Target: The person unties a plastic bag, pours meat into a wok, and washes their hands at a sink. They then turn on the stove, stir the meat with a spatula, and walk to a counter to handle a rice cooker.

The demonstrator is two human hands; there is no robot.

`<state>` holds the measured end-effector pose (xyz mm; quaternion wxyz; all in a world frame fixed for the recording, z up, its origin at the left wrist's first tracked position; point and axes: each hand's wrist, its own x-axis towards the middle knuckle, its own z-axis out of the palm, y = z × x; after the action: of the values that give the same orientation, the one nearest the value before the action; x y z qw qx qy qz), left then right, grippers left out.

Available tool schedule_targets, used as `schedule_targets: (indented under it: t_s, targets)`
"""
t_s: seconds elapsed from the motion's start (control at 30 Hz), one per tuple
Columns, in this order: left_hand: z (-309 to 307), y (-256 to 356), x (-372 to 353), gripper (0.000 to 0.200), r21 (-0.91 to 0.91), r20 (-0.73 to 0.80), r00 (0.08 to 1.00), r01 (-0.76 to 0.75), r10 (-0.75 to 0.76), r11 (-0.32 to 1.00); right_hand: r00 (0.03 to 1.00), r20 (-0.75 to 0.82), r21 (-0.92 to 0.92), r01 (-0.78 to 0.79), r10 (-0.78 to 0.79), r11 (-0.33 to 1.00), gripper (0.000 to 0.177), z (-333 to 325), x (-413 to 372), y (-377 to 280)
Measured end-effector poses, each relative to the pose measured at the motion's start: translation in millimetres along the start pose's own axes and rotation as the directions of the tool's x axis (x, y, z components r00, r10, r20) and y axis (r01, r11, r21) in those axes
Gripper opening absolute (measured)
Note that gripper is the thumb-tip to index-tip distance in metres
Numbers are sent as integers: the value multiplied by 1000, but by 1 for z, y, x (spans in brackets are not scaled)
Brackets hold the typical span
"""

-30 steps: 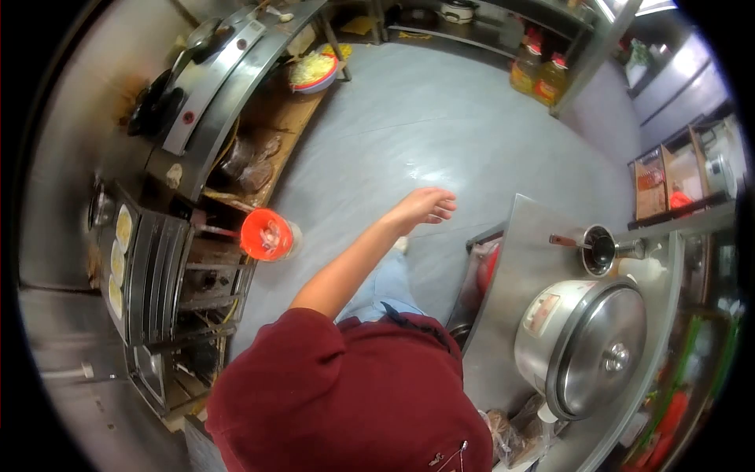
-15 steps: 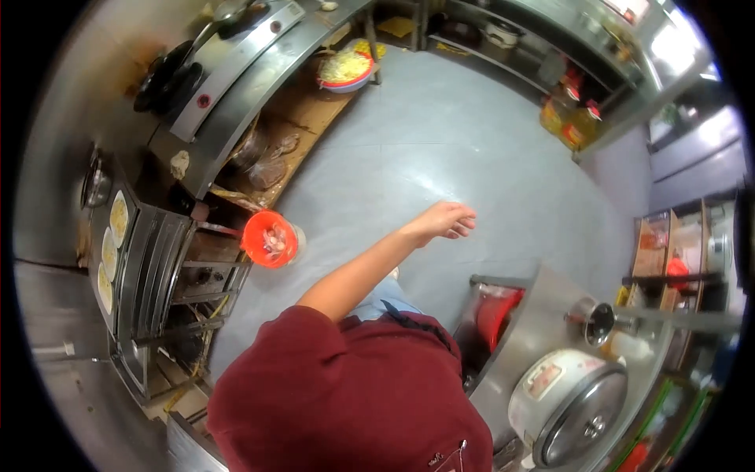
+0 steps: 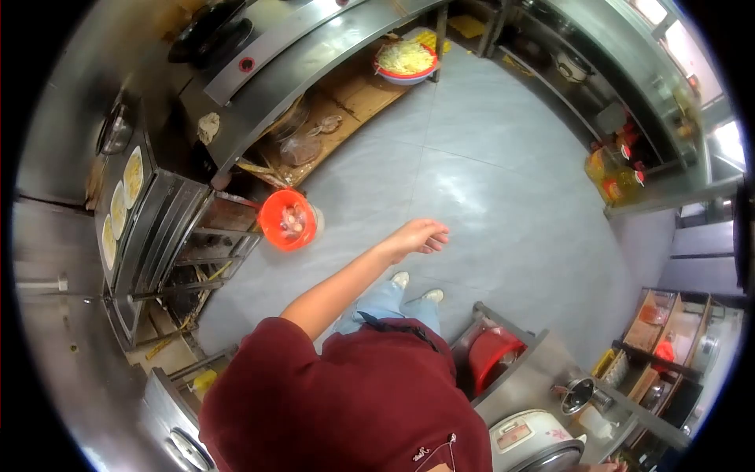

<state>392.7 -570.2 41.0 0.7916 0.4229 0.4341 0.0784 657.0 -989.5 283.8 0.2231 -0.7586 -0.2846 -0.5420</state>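
My left hand (image 3: 423, 236) is stretched out over the grey floor (image 3: 472, 197), holding nothing, its fingers loosely bent and a little apart. To its left, an orange bucket (image 3: 277, 226) with pale and reddish pieces inside is the nearest container. A sliver of skin at the bottom edge, beside the white rice cooker (image 3: 515, 431), looks like my right hand (image 3: 604, 467); its fingers cannot be made out.
Plates of food (image 3: 133, 178) lie on the left counter. A basin of pale shreds (image 3: 406, 59) sits on the low shelf. Oil bottles (image 3: 621, 185) stand at the right. A red tub (image 3: 491, 354) is under the near steel table (image 3: 543, 370).
The view has shifted, and both shoes now show on the floor. My left hand appears lower and slightly further left, still empty. A bit of skin has appeared at the bottom right edge.
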Motion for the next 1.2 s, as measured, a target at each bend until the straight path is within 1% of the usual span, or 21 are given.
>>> schedule_targets:
  t_s: [0.1,0.13,0.17,0.23,0.27,0.3,0.37,0.4,0.43,0.5,0.53,0.57,0.63,0.73,0.83,0.97,1.07,1.17,1.2]
  targets:
    - [2,1,-6,30,-31,-20,1000,-20,19,999,991,84,7,109,-109,994,28,37,4,-13]
    - [3,4,-6,30,-42,-23,999,-37,36,998,998,19,145,51,-55,988,27,55,6,-28]
    - [4,8,-6,30,-43,-34,999,-39,38,998,1000,25,172,-10,6,985,29,65,4,-36]
    - [7,9,-8,29,-44,-54,998,-33,31,999,995,88,218,-56,38,974,30,80,0,-33]
    - [8,9,-7,29,-49,-65,997,-33,30,998,985,146,245,-127,93,961,33,86,-3,-38]
    - [10,8,-5,29,-53,-76,997,-33,29,998,951,221,177,-257,216,950,25,90,-15,-31]
    - [14,9,-4,29,-51,-85,996,-34,30,998,927,312,303,-306,209,902,22,107,-24,-35]
    - [17,10,-5,29,-44,-84,996,-38,34,998,923,325,334,-316,206,888,23,115,-29,-38]
    - [19,12,-6,29,-35,-85,995,-48,45,998,915,367,361,-306,167,881,24,123,-33,-36]
    - [18,6,0,30,-55,-91,995,-49,44,997,893,427,466,-352,142,812,24,137,-42,-39]
    - [17,4,-1,30,-66,-94,995,-48,41,997,901,416,512,-347,127,786,23,143,-42,-49]
    - [16,2,-3,30,-66,-99,994,-51,44,997,898,430,500,-325,96,803,23,145,-41,-55]
    - [15,0,-5,31,-70,-102,994,-55,47,996,888,452,486,-323,83,812,22,149,-41,-64]
    - [11,0,-8,31,-69,-126,990,-67,58,995,883,469,494,-296,36,817,22,161,-47,-55]
    - [10,3,-13,32,-76,-146,988,-63,52,995,860,504,476,-349,75,807,22,163,-50,-56]
    - [11,6,-13,32,-73,-153,987,-54,42,996,873,484,507,-328,52,797,22,168,-52,-58]
    - [11,4,-8,31,-73,-134,990,-49,39,996,860,504,501,-364,77,785,22,171,-52,-61]
    - [14,6,-6,30,-69,-139,990,-34,24,997,860,509,480,-315,32,818,22,169,-48,-66]
    - [15,6,-5,30,-74,-136,990,-34,24,997,860,509,488,-325,38,810,21,170,-48,-65]
